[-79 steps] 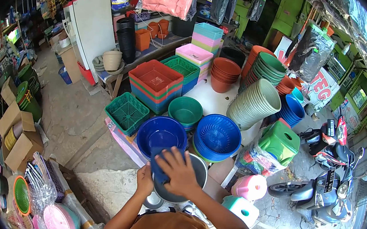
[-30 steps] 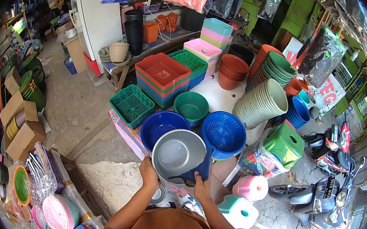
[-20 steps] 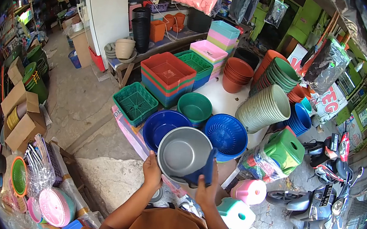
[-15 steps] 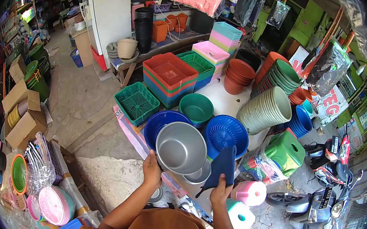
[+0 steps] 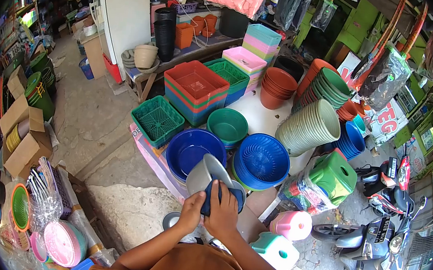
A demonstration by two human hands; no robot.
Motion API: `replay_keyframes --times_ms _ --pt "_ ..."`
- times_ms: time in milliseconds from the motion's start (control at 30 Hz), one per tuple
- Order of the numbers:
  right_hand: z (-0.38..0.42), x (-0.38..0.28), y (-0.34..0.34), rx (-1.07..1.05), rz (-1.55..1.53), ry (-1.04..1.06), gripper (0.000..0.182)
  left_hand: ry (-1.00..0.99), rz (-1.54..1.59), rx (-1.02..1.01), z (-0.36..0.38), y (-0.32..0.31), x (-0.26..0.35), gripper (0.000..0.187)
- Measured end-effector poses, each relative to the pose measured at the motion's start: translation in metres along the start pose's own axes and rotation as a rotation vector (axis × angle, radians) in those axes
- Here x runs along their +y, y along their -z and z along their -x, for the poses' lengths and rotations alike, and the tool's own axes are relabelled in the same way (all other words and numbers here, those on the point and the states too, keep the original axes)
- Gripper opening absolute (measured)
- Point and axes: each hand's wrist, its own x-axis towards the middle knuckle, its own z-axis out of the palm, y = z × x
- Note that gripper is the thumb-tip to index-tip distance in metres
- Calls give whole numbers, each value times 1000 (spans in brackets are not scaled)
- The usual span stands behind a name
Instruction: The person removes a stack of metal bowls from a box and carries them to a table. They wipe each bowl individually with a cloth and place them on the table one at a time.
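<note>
The left hand (image 5: 191,215) and the right hand (image 5: 223,212) are held close together, the near left side of the grey pot (image 5: 200,174) being clasped by the left, while a dark blue cloth (image 5: 236,194) is covered by the right's fingers, whether gripped or only pressed cannot be told. The pot is held just beyond both hands, neither clearly nearer, its round body tipped with the mouth seemingly turned right, towards the cloth. Farther off, a blue basin (image 5: 197,149) is partly overlapped by it

Room left of pot (image 5: 203,174), basin (image 5: 188,150) beyond
</note>
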Motion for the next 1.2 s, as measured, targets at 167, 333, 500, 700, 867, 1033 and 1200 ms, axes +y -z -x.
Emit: replay_keyframes --times_ms 167,333,500,700,867,1033,1200 --pt "1 17 -1 -157 -137 -44 87 35 -165 -193 -3 10 33 39" --pt "-2 37 7 -299 -247 119 98 -252 -1013 -291 3 21 89 32" --pt "-18 49 33 -575 -326 208 96 -780 -1128 -427 -23 33 102 45" --pt "-31 65 56 -399 -356 101 91 -228 -1010 -637 -39 32 92 39" --pt "-13 68 39 -38 -312 -30 88 -106 -526 -425 -45 42 49 39" --pt "6 10 23 -325 -135 355 95 65 -402 -173 -27 21 47 85" --pt "-18 35 37 -283 -103 267 80 -88 -371 -217 -27 30 36 65"
